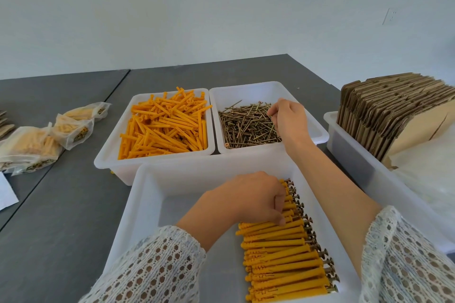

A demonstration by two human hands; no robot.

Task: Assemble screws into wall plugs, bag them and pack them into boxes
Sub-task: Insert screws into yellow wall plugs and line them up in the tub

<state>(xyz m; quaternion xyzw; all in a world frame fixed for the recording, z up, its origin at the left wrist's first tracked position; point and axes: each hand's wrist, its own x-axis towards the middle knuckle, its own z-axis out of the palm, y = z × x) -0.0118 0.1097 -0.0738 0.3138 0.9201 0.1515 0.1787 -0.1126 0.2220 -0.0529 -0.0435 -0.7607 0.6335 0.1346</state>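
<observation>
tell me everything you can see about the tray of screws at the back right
The screw tray is a white, slightly translucent plastic bin with a rolled rim, side by side with the tray of loose orange plugs. It holds a loose tangle of brass-coloured screws heaped toward its left and near side, with bare floor at the far end. The right hand reaches in, its fingers curled down at the pile.

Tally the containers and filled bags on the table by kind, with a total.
White plastic bins: 4 (plugs, screws, assembled sets, cardboard)
Filled clear bags: 3
Total: 7
</observation>
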